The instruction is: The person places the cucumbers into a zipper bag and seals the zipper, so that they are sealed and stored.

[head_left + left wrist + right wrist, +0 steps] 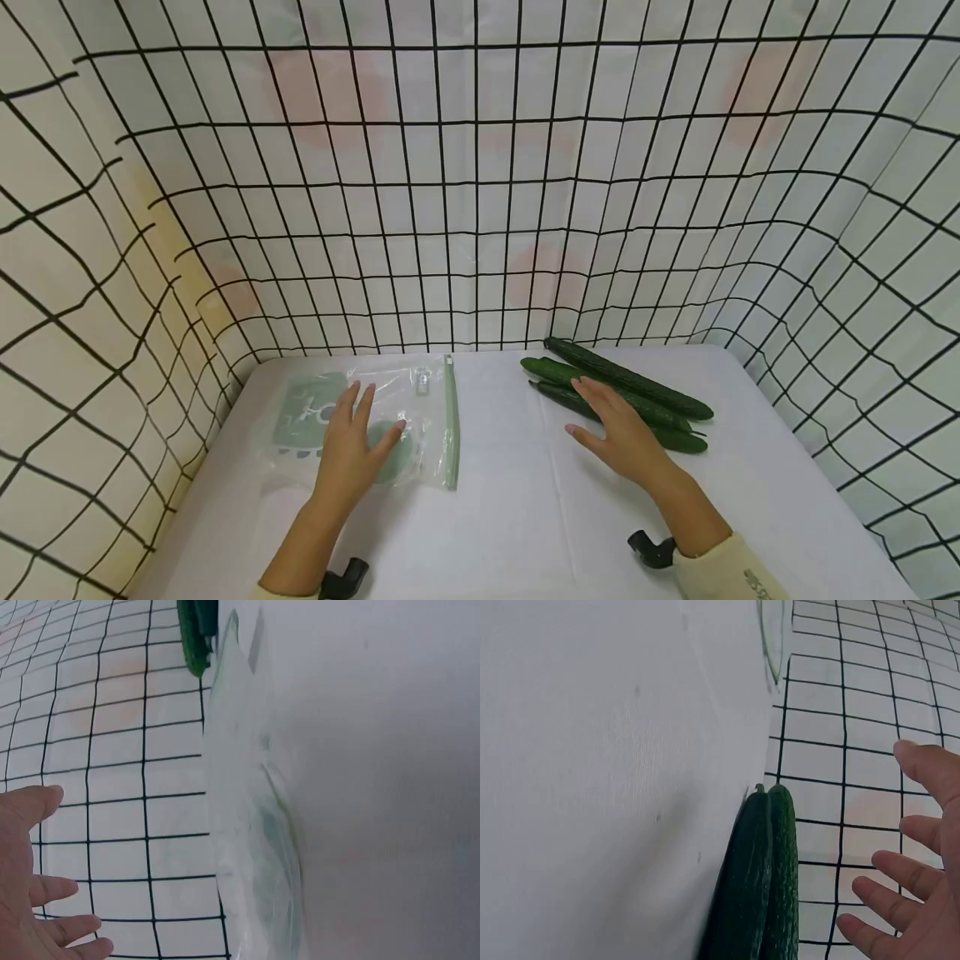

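Observation:
A clear zip bag (pixel 431 392) with a green zip edge and pale green print lies flat at the left of the white table. Over it hovers my left hand (pixel 351 454), fingers spread and holding nothing; the left wrist view shows the hand (pixel 37 892) apart from the bag (pixel 251 825). Three dark green cucumbers (pixel 637 383) lie side by side at a slant on the right. Above their near side is my right hand (pixel 626 437), its fingers extended and nothing in it. In the right wrist view this hand (pixel 915 885) stands off from the cucumbers (pixel 754 877).
White wire mesh panels with black wires (pixel 476 183) rise behind the table and along both sides. A white cloth covers the table (pixel 510 517). Black curved pieces (pixel 651 550) sit at both wrists, by the cream sleeves (pixel 727 575).

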`<state>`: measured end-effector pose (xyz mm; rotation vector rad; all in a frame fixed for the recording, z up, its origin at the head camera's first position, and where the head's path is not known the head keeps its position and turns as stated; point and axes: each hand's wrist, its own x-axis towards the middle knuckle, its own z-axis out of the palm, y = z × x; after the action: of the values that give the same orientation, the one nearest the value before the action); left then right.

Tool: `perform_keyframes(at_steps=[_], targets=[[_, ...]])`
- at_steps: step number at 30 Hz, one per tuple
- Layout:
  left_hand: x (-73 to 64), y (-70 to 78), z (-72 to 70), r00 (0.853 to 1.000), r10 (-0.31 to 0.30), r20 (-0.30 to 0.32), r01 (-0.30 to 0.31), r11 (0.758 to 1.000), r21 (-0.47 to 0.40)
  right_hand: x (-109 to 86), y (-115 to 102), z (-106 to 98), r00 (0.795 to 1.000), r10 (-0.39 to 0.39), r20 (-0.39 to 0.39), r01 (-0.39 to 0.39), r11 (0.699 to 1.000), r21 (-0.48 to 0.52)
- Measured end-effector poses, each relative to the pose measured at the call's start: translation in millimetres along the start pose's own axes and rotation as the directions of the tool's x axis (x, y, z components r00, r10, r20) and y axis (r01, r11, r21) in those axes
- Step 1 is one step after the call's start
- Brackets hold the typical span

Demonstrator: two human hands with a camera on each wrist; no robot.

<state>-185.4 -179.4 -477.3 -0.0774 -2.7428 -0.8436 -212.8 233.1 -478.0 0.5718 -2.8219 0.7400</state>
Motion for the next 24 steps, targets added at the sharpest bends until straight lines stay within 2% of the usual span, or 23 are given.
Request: perform_keyframes(at_steps=[5, 10, 18, 24], targets=[[-0.3, 7.9, 7.6, 1.0, -0.021, 0.018, 0.022, 0.997, -0.071, 0.9, -4, 6, 1.0, -0.012, -0.017, 0.013, 0.996, 0.087], [-0.8, 13.2, 17.0, 0.998, -0.056, 0.043, 0.06, 0.993, -0.106, 2.9, -7, 13, 0.999, 0.044, 0.019, -0.046, 0.987, 0.151], [0.4, 19.8, 34.2, 0.998, -0.033, 0.054, 0.04, 0.992, -0.123, 4.6, -15, 22, 0.992, 0.116, 0.056, -0.126, 0.966, 0.226], [1.1, 25.5, 43.3, 0.997, -0.049, 0.052, 0.056, 0.985, -0.16, 5.0, -19, 31, 0.988, 0.135, 0.08, -0.15, 0.958, 0.242]])
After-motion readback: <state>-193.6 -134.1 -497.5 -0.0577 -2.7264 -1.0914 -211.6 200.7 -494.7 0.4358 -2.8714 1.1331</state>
